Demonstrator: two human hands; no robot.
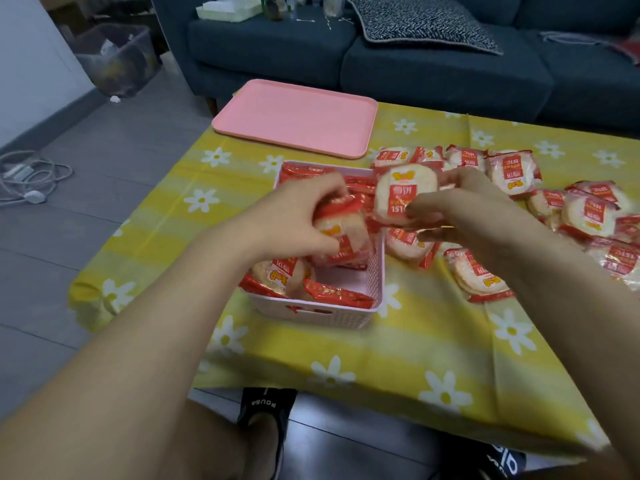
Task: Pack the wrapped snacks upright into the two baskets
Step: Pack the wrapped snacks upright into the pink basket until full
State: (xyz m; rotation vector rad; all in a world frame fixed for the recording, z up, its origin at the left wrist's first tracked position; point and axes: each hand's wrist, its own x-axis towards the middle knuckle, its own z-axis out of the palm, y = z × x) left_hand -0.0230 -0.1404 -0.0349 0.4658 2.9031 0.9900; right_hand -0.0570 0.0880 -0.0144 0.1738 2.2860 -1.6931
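A pale pink woven basket [346, 318] sits mid-table with several red-and-white wrapped rice-cracker snacks inside. My left hand [298, 216] reaches into it and grips a bundle of upright snacks [346, 237]. Just right of that, my right hand [460, 199] pinches one wrapped snack [403, 195], held upright over the basket's right wall. A loose pile of the same snacks [512, 174] lies on the table to the right, spreading toward the edge. Only one basket is in view.
A pink tray [298, 116] lies at the table's far side. The table wears a yellow daisy cloth [415, 341]. A dark sofa [415, 64] stands behind. On the floor are cables [27, 174] at left and my slippered foot [263, 420] below.
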